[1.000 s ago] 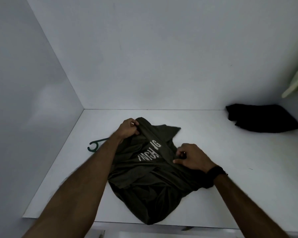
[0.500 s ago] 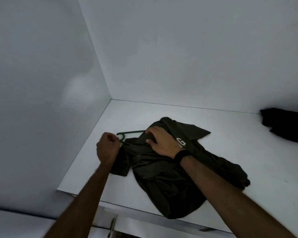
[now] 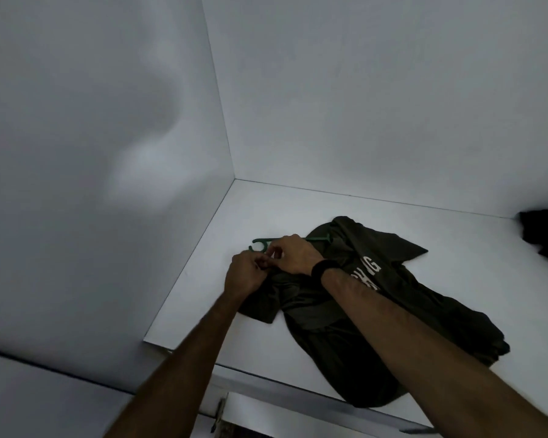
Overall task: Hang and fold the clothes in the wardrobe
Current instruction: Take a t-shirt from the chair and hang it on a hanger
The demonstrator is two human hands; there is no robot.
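A dark olive T-shirt [image 3: 377,314] with pale lettering lies crumpled on the white wardrobe shelf [image 3: 313,203]. A green plastic hanger [image 3: 261,243] lies at its left end, hook pointing left, its far part under the cloth. My left hand [image 3: 245,275] grips a bunch of the shirt's fabric just below the hook. My right hand [image 3: 293,254], with a black band on the wrist, lies over the hanger's neck and pinches the fabric there, fingertips meeting my left hand. The hanger's shoulders are hidden inside the shirt.
A black garment [image 3: 544,235] lies at the far right of the shelf. The wardrobe's side wall [image 3: 108,153] stands close on the left, the back wall behind. The shelf's front edge [image 3: 298,384] runs below the shirt, which overhangs it slightly.
My right hand slid left from the shirt's middle to the hanger's neck, meeting my left hand. The view swung further left and up.
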